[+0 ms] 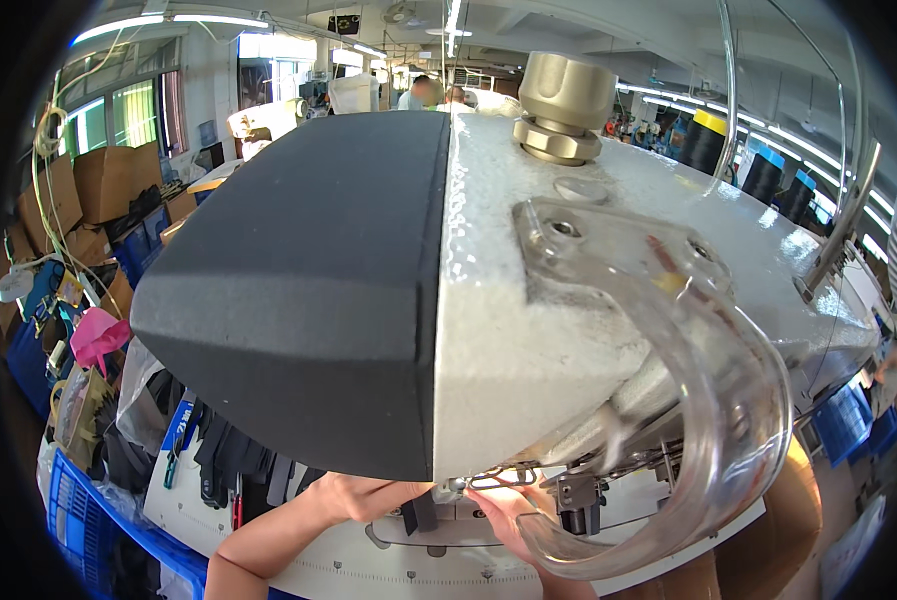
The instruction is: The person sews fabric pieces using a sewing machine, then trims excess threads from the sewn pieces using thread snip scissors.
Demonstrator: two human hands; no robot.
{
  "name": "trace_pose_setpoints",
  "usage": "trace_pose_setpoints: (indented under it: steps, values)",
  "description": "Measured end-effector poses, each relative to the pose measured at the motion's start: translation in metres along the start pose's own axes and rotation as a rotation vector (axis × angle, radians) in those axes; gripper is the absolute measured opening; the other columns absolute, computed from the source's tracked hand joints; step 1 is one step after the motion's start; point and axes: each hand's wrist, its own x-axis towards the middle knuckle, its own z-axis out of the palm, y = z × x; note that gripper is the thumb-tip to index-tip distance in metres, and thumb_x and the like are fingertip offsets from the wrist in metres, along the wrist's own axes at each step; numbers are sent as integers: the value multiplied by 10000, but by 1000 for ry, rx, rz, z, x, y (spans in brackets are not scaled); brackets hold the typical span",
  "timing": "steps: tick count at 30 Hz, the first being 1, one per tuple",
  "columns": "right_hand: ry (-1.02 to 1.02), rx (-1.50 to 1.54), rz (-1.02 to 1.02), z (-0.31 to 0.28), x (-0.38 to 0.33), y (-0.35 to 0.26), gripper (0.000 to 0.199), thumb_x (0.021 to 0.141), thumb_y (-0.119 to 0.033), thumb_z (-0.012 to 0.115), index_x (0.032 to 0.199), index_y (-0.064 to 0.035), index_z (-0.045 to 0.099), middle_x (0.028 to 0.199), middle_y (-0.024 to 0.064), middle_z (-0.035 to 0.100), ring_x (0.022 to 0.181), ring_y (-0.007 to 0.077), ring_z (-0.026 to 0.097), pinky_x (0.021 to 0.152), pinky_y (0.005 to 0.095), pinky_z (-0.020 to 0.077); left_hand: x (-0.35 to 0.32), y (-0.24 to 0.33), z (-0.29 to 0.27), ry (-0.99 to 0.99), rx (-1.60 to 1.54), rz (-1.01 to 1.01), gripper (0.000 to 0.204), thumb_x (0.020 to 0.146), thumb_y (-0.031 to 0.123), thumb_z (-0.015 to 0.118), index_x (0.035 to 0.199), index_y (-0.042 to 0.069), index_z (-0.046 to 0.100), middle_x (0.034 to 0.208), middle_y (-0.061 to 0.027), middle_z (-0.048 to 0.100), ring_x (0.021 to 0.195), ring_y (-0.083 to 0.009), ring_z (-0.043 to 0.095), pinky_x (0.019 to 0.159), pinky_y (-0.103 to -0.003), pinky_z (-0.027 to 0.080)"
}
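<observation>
A sewing machine head with a black end cover [298,270] and a white body [528,370] fills the middle and hides much of the needle area. Below its lower edge, my left hand [368,497] reaches in from the left, fingers together, tips partly covered by the machine. My right hand [513,508] comes from the other side, its fingers drawn in near small metal parts [450,490] under the head. A short dark strip [420,514] lies on the white bed between both hands, just below my left fingers. What the fingertips pinch is hidden.
A curved clear plastic guard [703,400] juts out at the right, in front of my right hand. Dark strips [238,455] and a red-handled tool [237,500] lie on the table at left, beside a blue basket [88,520]. Thread cones [703,140] stand behind.
</observation>
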Motion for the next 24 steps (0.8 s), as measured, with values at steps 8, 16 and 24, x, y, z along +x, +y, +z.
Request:
trace_pose_setpoints:
  steps: [8,16,24]
  values:
    - [2,45,-25,-3,-1,8,148,871,-95,820,973,-42,727,949,91,739,859,243,711,741,359,552,-1,-7,3,40,-37,-62,207,743,33,761,949,33,775,897,-96,744,779,-263,714,680,-386,574]
    - [-363,18,159,16,-27,37,597,812,-289,787,1309,-39,572,1261,156,616,1126,326,613,1004,489,464,1,12,10,-37,-49,-483,191,800,25,743,990,9,748,898,-124,737,783,-306,704,678,-414,556]
    - [254,276,612,-67,15,35,251,759,-41,778,985,-25,669,932,124,658,844,309,639,789,383,501,23,-25,-1,1,-2,-721,208,772,-38,736,977,-8,720,905,-156,723,836,-328,712,706,-402,553]
